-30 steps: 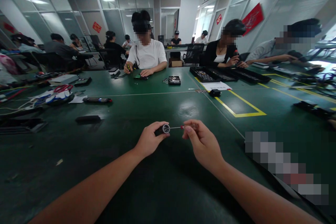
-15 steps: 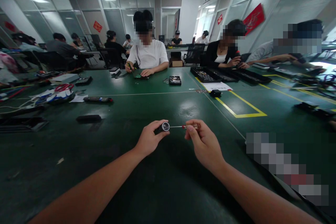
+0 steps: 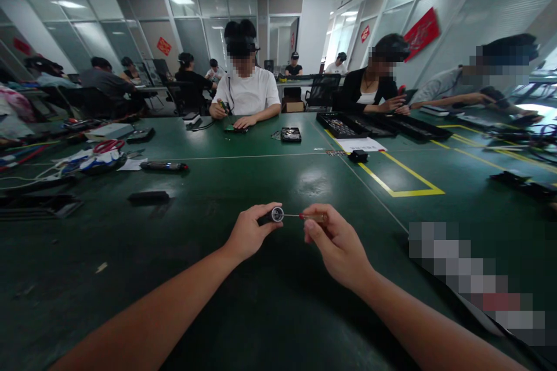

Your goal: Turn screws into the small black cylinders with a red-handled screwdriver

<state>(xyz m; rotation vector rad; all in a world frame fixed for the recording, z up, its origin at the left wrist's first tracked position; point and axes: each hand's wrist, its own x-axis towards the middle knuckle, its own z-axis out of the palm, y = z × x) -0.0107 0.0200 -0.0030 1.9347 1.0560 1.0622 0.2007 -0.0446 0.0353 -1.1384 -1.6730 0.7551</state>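
Toward the left edge of the green worktop (image 3: pixel 235 177), a slim black pen-shaped tool with a red tip (image 3: pixel 164 166) lies behind a long, low black block (image 3: pixel 148 197). Further right, the person's left hand (image 3: pixel 250 235) pinches a short black cylinder with a silver-ringed hollow end (image 3: pixel 277 214) between thumb and fingers, above the worktop's middle; this grip seems meant to steady it while leaving the ringed end exposed. The left forearm slants in from the near-left corner. Next comes a thin-shafted screwdriver with a translucent amber handle and red collar (image 3: pixel 306 217), roughly level, its shaft reaching the ring; whether the tip is inside cannot be told. The right hand (image 3: pixel 335 240) pinches its handle, apparently for fine control, fingers curled, its forearm slanting in from the near-right corner.
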